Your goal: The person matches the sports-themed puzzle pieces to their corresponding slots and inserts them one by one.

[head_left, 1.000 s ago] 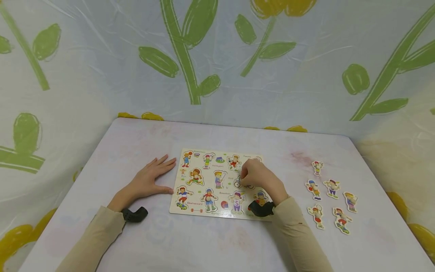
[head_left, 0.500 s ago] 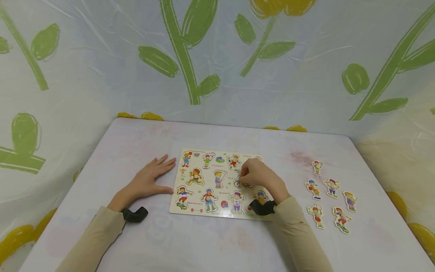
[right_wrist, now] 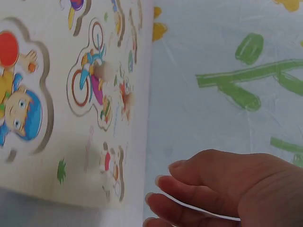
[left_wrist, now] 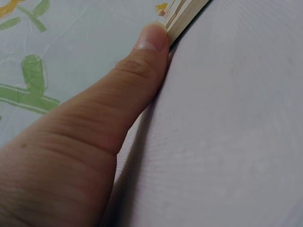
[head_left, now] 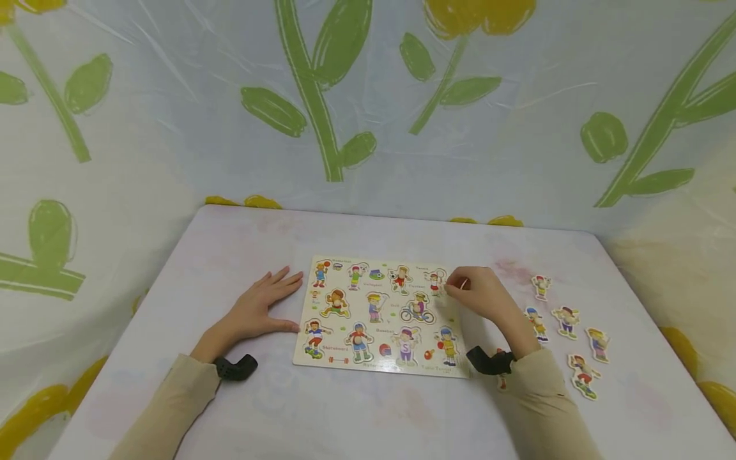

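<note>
Several labels [head_left: 335, 349] (“Skateboard”, “Baseball” legible) on the puzzle board [head_left: 358, 306]

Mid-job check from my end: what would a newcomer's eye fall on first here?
Probably the cream sports-figure puzzle board, near the middle of the table, with the left grip at its left edge and the right grip by its upper right side. Next, the floral backdrop behind the table, with its big green stems and leaves. Then the loose sports-figure pieces clustered to the right of the board.
</note>
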A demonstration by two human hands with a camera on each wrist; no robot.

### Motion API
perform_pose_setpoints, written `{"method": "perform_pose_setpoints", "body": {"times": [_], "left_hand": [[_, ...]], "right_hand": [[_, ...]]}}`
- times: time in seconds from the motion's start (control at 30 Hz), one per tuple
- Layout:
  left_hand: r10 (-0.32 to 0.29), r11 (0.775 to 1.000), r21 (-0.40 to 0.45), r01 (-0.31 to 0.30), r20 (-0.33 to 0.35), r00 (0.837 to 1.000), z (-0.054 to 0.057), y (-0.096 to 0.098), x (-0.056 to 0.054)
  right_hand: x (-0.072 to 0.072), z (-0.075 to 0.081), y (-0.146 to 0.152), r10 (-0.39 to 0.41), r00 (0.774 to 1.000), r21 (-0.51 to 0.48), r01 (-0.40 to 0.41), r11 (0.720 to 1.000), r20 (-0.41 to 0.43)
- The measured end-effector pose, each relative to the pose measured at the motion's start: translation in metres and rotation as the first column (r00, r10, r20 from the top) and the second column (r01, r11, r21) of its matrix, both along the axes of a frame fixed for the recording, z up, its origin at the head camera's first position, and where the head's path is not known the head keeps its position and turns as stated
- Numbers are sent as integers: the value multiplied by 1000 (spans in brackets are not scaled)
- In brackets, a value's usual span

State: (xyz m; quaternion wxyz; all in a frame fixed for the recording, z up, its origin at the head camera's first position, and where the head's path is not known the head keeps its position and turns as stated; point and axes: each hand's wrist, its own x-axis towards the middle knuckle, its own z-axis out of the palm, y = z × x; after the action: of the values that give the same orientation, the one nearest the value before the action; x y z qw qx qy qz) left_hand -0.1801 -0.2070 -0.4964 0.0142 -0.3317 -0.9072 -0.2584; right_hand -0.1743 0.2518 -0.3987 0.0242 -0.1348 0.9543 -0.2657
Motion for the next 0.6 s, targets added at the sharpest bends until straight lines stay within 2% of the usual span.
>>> {"method": "perform_pose_setpoints", "body": {"times": [0.37, 0.6], "left_hand": [[1, 1000, 9, -1, -6, 1000, 2, 2, -4], [14, 1000, 6, -14, 12, 1000, 1, 0, 2]], "right_hand": [[17, 6, 63, -139, 984, -29, 136, 990, -109], [33, 6, 101, -180, 976, -14, 180, 984, -119]]}}
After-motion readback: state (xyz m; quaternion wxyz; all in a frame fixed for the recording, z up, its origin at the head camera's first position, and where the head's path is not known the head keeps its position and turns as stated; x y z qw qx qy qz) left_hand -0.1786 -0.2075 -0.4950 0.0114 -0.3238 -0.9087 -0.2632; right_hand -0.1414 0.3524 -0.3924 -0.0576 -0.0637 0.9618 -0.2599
